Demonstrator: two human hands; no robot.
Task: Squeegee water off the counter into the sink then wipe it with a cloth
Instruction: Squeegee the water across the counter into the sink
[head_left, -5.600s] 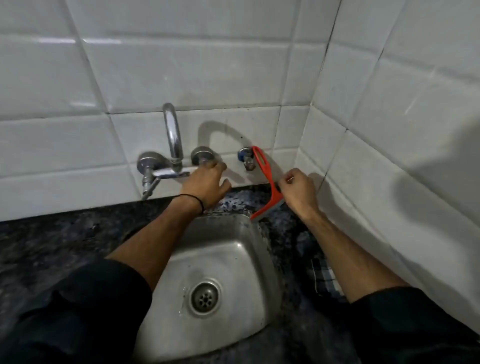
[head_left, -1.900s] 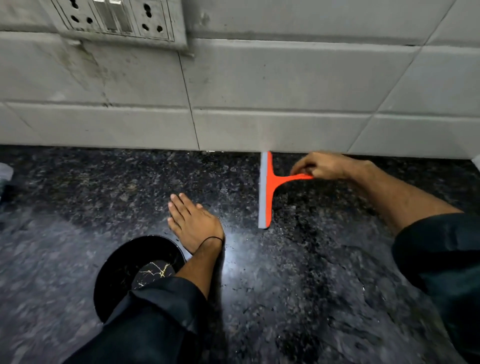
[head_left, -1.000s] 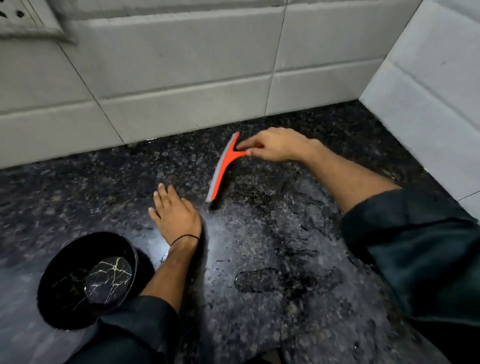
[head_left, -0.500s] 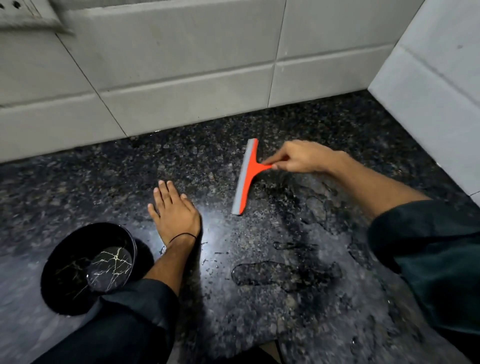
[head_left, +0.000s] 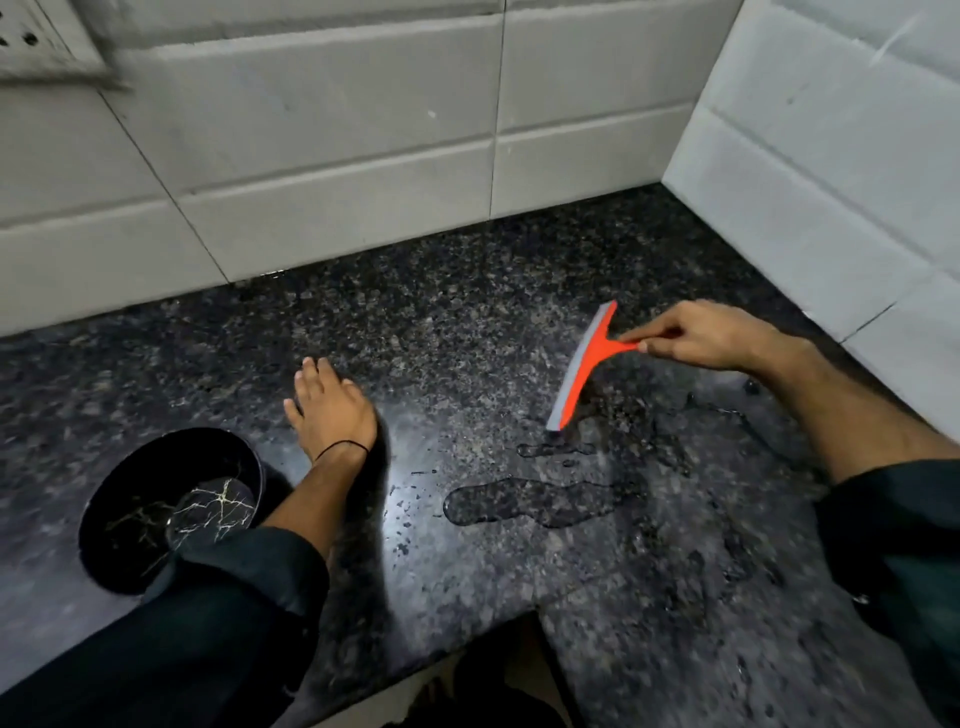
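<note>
On the wet black granite counter (head_left: 467, 322), the right hand (head_left: 711, 338) pinches the orange squeegee (head_left: 582, 369) by its handle, blade down just beside a puddle (head_left: 535, 501), the left hand (head_left: 332, 410) resting flat with fingers straight; an unevenly pressed blade would likely skip water.

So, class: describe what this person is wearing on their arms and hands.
Both arms wear dark sleeves. The left sleeve and the right sleeve end near the elbow, leaving the forearms bare. The left hand has a thin black band round its wrist. The right hand wears no glove or band.
</note>
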